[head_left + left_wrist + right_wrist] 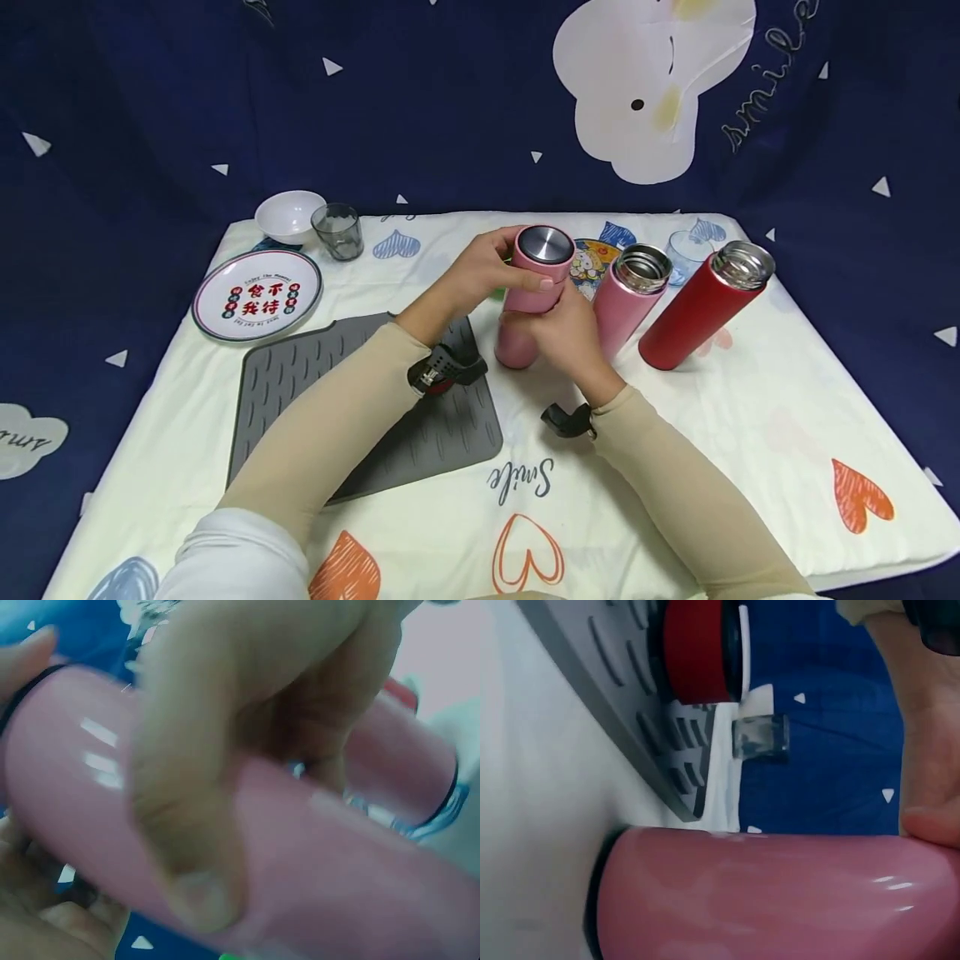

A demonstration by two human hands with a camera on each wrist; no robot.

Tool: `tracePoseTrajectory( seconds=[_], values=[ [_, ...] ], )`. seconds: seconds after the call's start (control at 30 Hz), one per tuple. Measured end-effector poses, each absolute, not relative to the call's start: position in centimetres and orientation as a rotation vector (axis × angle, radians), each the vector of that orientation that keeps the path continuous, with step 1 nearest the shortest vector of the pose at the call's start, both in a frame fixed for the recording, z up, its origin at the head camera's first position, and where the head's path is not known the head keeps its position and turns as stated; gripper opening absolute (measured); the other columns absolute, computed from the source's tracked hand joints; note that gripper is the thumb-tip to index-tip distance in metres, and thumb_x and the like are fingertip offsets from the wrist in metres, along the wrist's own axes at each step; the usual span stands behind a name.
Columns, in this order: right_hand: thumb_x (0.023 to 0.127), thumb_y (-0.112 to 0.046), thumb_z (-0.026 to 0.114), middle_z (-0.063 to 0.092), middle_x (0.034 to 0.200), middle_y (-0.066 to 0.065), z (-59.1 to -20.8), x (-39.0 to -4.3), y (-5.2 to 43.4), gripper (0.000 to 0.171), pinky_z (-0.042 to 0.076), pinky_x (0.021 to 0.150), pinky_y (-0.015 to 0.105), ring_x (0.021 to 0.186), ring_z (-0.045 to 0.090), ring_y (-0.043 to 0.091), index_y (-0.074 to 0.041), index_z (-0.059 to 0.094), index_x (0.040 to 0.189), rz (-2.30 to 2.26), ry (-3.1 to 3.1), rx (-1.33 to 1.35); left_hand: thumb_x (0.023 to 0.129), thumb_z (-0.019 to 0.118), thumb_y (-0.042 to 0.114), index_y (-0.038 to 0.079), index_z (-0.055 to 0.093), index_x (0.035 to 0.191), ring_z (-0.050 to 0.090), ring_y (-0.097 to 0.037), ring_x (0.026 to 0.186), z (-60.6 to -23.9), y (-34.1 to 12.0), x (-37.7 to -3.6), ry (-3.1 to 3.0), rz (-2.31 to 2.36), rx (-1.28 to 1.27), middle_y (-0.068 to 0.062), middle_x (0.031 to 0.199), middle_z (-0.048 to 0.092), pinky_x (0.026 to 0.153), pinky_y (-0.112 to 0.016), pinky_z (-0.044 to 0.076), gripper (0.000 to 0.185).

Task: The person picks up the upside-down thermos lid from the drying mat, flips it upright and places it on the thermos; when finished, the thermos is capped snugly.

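Observation:
A pink thermos [516, 346] stands on the table in the head view, its lid [546, 245] topped with a steel disc. My left hand [482, 271] grips the upper end from the left, thumb across the front. Lower down, my right hand [564, 332] is wrapped around the body from the right. The left wrist view shows the right hand's curled thumb and fingers [195, 817] on the pink surface; the left hand lies at that view's left edge. To the right stand a second pink thermos [626, 310] and a red thermos [701, 315], both lidless with steel mouths showing.
A grey ridged mat [442, 433] lies left of the thermos, bearing a red cylindrical piece [696, 651]. Farther left are a plate [258, 271], a white bowl [288, 215] and a dark glass [341, 232]. A patterned plate [588, 265] and clear blue glass [684, 257] sit behind the thermoses.

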State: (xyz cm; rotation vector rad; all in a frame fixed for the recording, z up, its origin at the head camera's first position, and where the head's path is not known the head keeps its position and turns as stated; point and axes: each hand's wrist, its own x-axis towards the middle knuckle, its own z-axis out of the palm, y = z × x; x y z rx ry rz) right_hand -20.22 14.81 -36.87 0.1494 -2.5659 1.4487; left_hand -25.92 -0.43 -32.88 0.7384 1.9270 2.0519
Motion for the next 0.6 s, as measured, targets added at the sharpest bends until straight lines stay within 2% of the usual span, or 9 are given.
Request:
tracePoseTrajectory(
  seconds=[0.23,0.33,0.43,0.53,0.6],
  values=[
    [0.072,-0.019,0.085,0.064,0.11,0.004,-37.4,-19.8,14.5,0.068,0.047,0.089,0.039,0.098,0.061,0.019,-0.012,0.049,0.129,1.602,-2.487,0.197,0.078,0.077,0.004,0.002,0.061,0.126,0.059,-0.025,0.106,-33.8,-0.1,-25.2,1.859,2.11,0.77,-0.011,0.118,0.058,0.092,-0.035,0.048,0.051],
    [0.071,-0.017,0.086,0.062,0.117,0.006,-37.5,-19.8,14.5,0.077,0.045,0.093,0.039,0.103,0.059,0.02,-0.011,0.043,0.134,1.62,-2.481,0.229,0.08,0.076,0.003,0.002,0.056,0.131,0.056,-0.025,0.111,-33.6,-0.3,-25.1,1.863,2.087,0.795,-0.01,0.125,0.05,0.095,-0.036,0.047,0.055],
    [0.07,-0.026,0.089,0.055,0.127,0.011,-37.1,-19.3,14.9,0.092,0.043,0.097,0.042,0.113,0.054,0.025,-0.006,0.034,0.141,1.547,-2.607,0.186,0.081,0.076,0.007,0.007,0.045,0.143,0.046,-0.023,0.124,-33.3,-1.7,-25.1,1.96,1.946,0.809,-0.006,0.137,0.045,0.103,-0.038,0.039,0.069],
    [0.071,-0.038,0.087,0.045,0.137,0.018,-36.4,-17.5,15.7,0.107,0.041,0.099,0.046,0.122,0.048,0.033,-0.003,0.021,0.148,1.493,-2.795,0.104,0.079,0.081,0.019,0.016,0.033,0.152,0.034,-0.02,0.133,-33.4,-5.2,-24.6,2.209,1.688,0.792,-0.002,0.146,0.038,0.107,-0.039,0.032,0.088],
    [0.075,-0.044,0.083,0.041,0.14,0.02,-36.0,-15.5,16.4,0.11,0.041,0.1,0.049,0.125,0.045,0.036,-0.001,0.015,0.15,1.48,-2.91,0.077,0.076,0.085,0.031,0.02,0.031,0.152,0.03,-0.022,0.135,-33.6,-8.6,-23.6,2.396,1.461,0.738,-0.002,0.147,0.036,0.107,-0.042,0.031,0.094]
  ],
)
